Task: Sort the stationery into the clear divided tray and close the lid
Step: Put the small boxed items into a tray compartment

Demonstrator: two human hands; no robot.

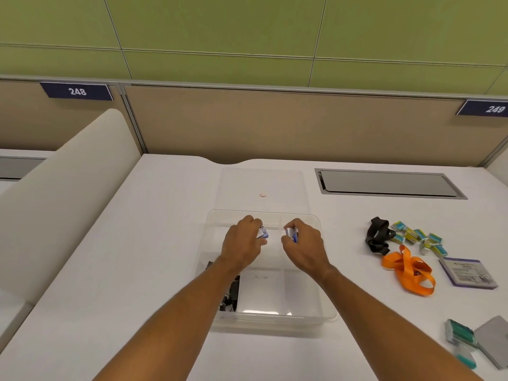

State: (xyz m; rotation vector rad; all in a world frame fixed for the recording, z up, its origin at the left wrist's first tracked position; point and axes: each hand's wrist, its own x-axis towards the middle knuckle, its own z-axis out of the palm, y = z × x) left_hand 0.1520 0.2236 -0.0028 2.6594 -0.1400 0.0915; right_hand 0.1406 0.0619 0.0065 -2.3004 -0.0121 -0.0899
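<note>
With each hand, left [243,240] and right [303,244], I pinched a small box [263,232] over the tray [316,303] at mid-desk, its lid [261,185] lying behind, and judged it best to lower both into one back compartment before letting go.

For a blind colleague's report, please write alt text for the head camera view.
Two bare hands hover over a clear divided tray on a white desk; the left hand and right hand each hold a small blue-and-white box. The tray's lid lies behind it, and lanyards and small packets wait at right.
</note>
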